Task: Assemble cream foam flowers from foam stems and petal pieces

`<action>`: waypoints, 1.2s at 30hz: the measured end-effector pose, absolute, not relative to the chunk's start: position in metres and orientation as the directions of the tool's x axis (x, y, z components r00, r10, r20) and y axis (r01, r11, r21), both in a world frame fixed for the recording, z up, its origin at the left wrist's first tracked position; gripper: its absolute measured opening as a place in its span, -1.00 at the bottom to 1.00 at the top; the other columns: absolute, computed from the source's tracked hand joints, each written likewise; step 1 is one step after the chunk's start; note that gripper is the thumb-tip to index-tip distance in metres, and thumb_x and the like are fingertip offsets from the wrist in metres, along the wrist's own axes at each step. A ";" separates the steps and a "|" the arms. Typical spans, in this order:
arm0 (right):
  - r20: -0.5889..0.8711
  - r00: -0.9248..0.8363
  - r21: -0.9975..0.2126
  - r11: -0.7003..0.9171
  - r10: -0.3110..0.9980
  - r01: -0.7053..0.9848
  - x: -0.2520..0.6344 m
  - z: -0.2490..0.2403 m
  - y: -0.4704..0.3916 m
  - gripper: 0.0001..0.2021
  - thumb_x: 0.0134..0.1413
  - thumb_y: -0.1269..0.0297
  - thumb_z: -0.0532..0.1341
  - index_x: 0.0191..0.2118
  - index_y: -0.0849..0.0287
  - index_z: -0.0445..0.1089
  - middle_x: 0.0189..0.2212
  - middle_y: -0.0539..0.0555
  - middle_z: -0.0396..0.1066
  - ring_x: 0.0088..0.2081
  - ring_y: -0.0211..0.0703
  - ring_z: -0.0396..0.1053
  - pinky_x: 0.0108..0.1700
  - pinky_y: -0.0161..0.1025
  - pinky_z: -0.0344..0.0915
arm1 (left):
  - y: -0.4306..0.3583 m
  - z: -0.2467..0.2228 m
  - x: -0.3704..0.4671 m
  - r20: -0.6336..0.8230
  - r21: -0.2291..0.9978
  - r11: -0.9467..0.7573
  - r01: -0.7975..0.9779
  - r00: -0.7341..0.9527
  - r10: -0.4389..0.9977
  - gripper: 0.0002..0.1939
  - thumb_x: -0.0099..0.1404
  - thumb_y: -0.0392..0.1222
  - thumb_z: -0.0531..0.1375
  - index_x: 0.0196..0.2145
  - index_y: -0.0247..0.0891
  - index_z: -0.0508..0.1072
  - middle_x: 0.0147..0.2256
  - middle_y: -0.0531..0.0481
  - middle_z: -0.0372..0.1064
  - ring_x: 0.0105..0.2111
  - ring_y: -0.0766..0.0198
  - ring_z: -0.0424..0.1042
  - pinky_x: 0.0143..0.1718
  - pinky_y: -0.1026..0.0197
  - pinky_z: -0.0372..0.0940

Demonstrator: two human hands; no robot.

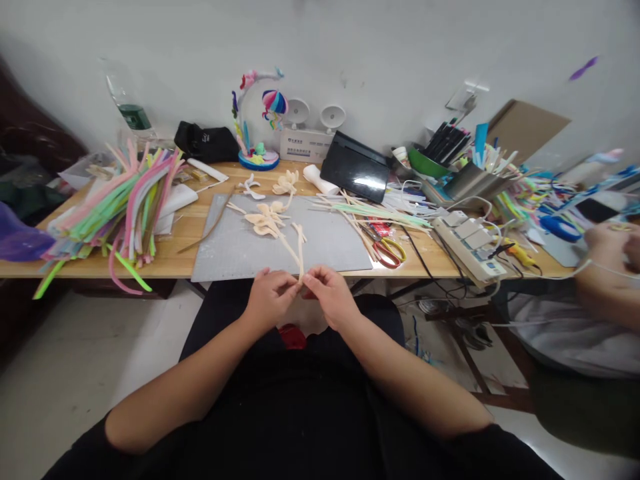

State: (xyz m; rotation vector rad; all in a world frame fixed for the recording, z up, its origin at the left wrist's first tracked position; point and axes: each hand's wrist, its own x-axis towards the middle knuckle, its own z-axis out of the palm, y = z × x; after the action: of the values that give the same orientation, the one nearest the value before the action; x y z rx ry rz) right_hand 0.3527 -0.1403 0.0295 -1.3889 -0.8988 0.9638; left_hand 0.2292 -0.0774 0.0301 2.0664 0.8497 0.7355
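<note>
Both of my hands meet at the front edge of the grey mat (335,250). Between fingers and thumb, my left hand (273,295) pinches the lower end of a cream fuzzy stem (301,257). My right hand (330,293) closes on the same stem from the other side, its fingertips close to the left ones. Cream petal shapes (265,221) on a thin stem lie over the mat and lead down toward my hands. Behind them, a cream flower (286,182) rests near the mat's back edge, with a white looped piece (251,187) to its left.
Bundled colourful fuzzy stems (120,207) cover the left of the table. Red and yellow scissors (389,252) lie right of the mat, near a power strip (470,247). A black box (356,167) stands behind. Another person's hands (613,260) are at the far right.
</note>
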 end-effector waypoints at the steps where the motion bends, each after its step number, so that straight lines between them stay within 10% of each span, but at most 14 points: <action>1: 0.086 0.383 -0.992 0.042 0.920 0.122 0.358 0.033 -0.142 -0.86 -0.07 0.23 0.14 -0.40 0.19 0.23 -0.48 -0.02 0.23 -0.48 -0.33 0.21 -0.38 -0.30 0.25 | -0.077 0.031 0.230 0.126 0.892 -0.361 0.273 0.617 0.777 -0.82 0.10 -0.13 0.09 -0.56 -0.25 0.38 -0.56 0.05 0.33 -0.50 0.31 0.26 -0.20 0.11 0.12; 6: 0.612 -0.021 -0.556 0.449 0.791 0.700 0.381 0.049 -0.145 -0.89 -0.02 0.40 0.11 -0.35 0.15 0.36 -0.36 0.06 0.25 -0.30 -0.26 0.22 -0.26 -0.26 0.23 | -0.080 0.037 0.230 -0.090 0.996 0.052 0.077 0.669 0.738 -0.81 0.04 -0.12 0.17 -0.55 -0.31 0.38 -0.59 0.08 0.26 -0.56 0.42 0.18 -0.49 0.33 0.10; 15: 0.548 -0.424 -0.111 0.564 0.722 0.818 0.387 0.070 -0.139 -0.85 0.04 0.38 0.06 -0.45 0.18 0.36 -0.34 0.09 0.32 -0.26 -0.20 0.15 -0.22 -0.25 0.22 | -0.081 0.034 0.228 -0.178 0.955 0.296 -0.010 0.778 0.602 -0.80 -0.01 -0.13 0.24 -0.56 -0.34 0.37 -0.57 0.08 0.28 -0.53 0.40 0.24 -0.46 0.31 0.13; 28: 0.496 -0.541 0.164 0.539 0.679 0.826 0.390 0.061 -0.136 -0.80 0.07 0.35 -0.01 -0.46 0.21 0.31 -0.47 0.04 0.33 -0.29 -0.20 0.20 0.03 -0.08 0.04 | -0.087 0.024 0.240 -0.194 0.893 0.420 -0.160 0.706 0.681 -0.81 -0.07 -0.26 0.26 -0.62 -0.34 0.28 -0.63 0.12 0.25 -0.60 0.45 0.22 -0.52 0.34 0.11; 36: 0.341 -0.313 0.042 0.318 0.886 0.947 0.384 0.057 -0.138 -0.86 -0.03 0.34 0.04 -0.47 0.23 0.29 -0.42 0.11 0.30 -0.30 -0.12 0.15 -0.22 -0.14 0.09 | -0.089 0.020 0.246 -0.248 0.915 0.386 -0.118 0.592 0.767 -0.82 -0.06 -0.26 0.24 -0.64 -0.33 0.27 -0.67 0.14 0.21 -0.65 0.48 0.15 -0.58 0.37 0.05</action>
State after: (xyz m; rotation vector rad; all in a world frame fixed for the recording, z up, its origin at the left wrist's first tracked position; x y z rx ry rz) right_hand 0.3841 -0.1378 0.0570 -1.6625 -2.3305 -0.3431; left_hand 0.2464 -0.0888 0.0201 1.0260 0.7516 0.6361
